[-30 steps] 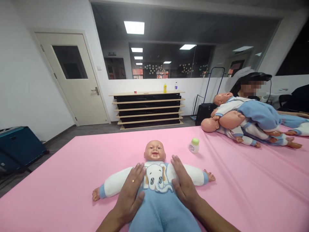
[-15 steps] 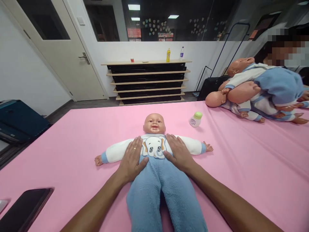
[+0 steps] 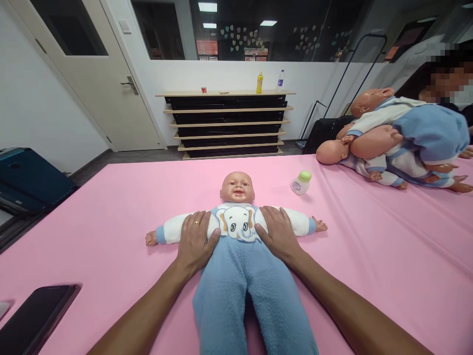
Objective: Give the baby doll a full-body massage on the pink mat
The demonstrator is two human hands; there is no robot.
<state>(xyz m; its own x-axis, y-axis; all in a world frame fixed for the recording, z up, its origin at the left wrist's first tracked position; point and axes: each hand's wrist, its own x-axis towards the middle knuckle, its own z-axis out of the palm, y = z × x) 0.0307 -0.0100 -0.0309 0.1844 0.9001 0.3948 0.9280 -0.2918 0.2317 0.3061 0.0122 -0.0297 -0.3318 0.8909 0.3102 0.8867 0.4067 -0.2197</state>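
A baby doll lies on its back on the pink sheet, head away from me and arms stretched out sideways. It wears a white and blue outfit with an elephant face on the chest. Flat on the doll's chest and upper arm, at the left of the picture, rests my left hand, with a ring on one finger. My right hand lies flat over the other side of the chest and shoulder. Both hands have their fingers stretched out and grip nothing. The doll's feet are outside the picture.
A white bottle with a green cap stands right of the doll's head. Several dolls are piled at the right, near a person. A phone lies at the lower left. Behind the table is a stack of folded tables.
Both hands have slid outward from the chest toward the doll's arms, the left one further. The doll stays in place, and the camera view has shifted slightly.
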